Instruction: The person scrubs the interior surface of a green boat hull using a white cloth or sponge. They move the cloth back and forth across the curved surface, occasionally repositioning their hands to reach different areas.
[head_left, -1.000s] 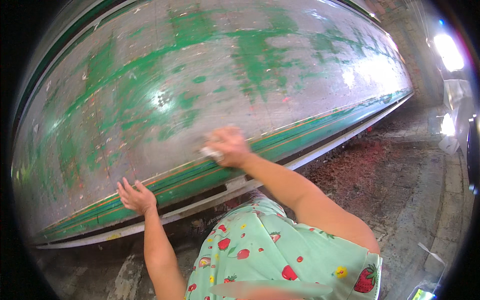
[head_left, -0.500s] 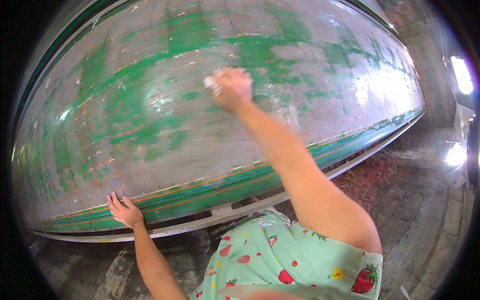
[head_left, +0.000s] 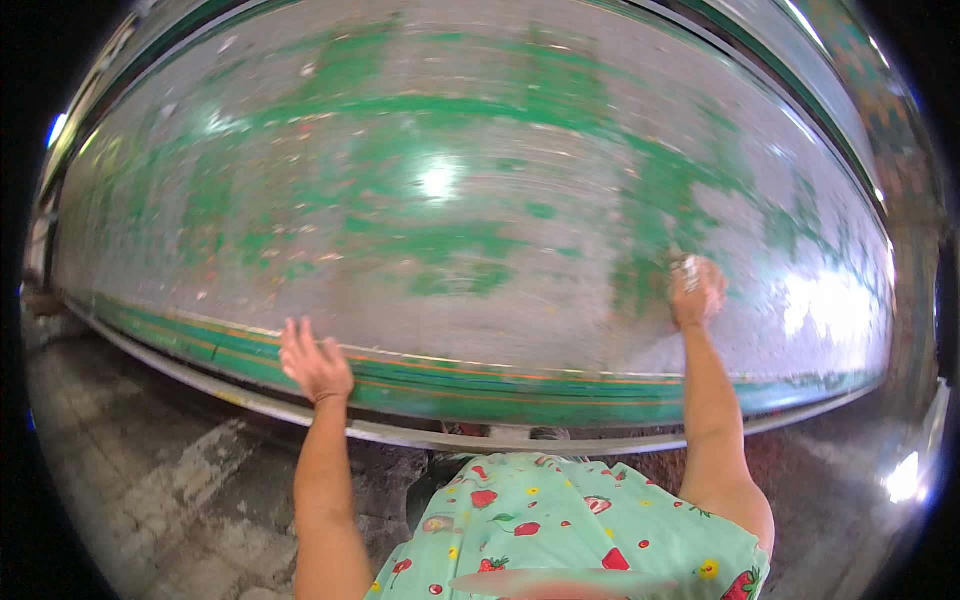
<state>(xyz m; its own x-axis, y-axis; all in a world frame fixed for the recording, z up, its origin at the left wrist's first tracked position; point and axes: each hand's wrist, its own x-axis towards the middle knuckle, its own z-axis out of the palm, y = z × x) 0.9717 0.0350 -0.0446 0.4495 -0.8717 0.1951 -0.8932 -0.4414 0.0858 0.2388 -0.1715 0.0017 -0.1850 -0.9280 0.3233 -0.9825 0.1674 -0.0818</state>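
A long table (head_left: 380, 310) with a worn grey and green top stretches across in front of me. My right hand (head_left: 703, 292) presses on its right part, over a green patch. The fingers are closed round a small whitish wad (head_left: 690, 272), which looks crumpled; motion blur hides what it is made of. My left hand (head_left: 316, 362) rests at the table's near edge, left of my body, across the striped green border. Its fingers are spread and hold nothing.
A pale rail (head_left: 400, 437) runs along the table's near side, close to my body. Stained concrete floor (head_left: 170, 470) lies below on the left. Bright lamp glare (head_left: 835, 305) covers the table's right end. Another long surface (head_left: 795, 45) stands beyond the far edge.
My right hand has swept to the right and nearer to me, with the wad still in it. My left hand stays on the near edge. The view has turned.
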